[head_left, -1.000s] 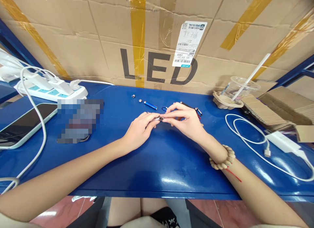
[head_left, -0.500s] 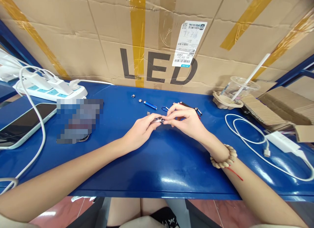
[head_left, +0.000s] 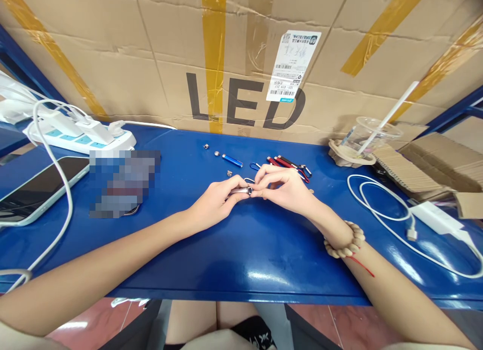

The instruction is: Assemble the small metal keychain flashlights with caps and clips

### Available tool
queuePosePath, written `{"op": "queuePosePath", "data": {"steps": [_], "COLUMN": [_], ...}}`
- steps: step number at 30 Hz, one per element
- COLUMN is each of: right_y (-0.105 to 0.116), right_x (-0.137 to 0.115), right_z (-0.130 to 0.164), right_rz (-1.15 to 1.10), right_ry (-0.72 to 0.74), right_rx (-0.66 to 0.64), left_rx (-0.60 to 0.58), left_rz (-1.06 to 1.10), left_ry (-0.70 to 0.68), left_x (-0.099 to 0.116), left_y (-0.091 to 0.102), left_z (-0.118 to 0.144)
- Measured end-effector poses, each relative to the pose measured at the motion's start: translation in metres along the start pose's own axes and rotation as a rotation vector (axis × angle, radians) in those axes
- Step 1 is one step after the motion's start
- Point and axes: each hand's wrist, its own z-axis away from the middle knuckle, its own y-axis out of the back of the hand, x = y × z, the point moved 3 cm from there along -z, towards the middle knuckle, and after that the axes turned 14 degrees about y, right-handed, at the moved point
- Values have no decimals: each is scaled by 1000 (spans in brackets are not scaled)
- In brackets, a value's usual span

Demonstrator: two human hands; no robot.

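My left hand (head_left: 215,201) pinches a slim silver metal tube (head_left: 240,190) between thumb and fingers, its round dark end facing right. At that end, the thumb and forefinger of my right hand (head_left: 287,189) press together; whatever they hold is too small to make out. Beyond the hands lie a blue metal tube (head_left: 232,161), two tiny silver caps, one of them a round cap (head_left: 216,153), and a small coiled spring (head_left: 229,173). Behind my right hand are red tubes (head_left: 273,162) and a black tube (head_left: 289,162) with clips, partly covered by the fingers.
A large cardboard box (head_left: 169,48) stands along the back of the blue table (head_left: 181,269). At left are a white power strip (head_left: 124,140), a phone (head_left: 41,189) and a blurred-out item. A plastic cup (head_left: 350,139), a white cable (head_left: 377,229) and an opened carton (head_left: 437,159) are at right.
Both hands have come slightly lower and nearer to me with the silver tube. More of the red and black tubes behind my right hand now shows.
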Motion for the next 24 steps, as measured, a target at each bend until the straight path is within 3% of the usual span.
{"op": "queuePosePath", "data": {"steps": [12, 24], "right_y": [-4, -8], "right_x": [-1, 5], "right_z": [1, 5], "right_rz": [48, 60], "right_ry": [-61, -277], "right_rx": [-55, -32], "left_rx": [5, 69], "left_rz": [-60, -59], "left_ry": [-45, -25], "left_x": [-3, -6], "left_y": [-1, -1], "left_z": [2, 0]}}
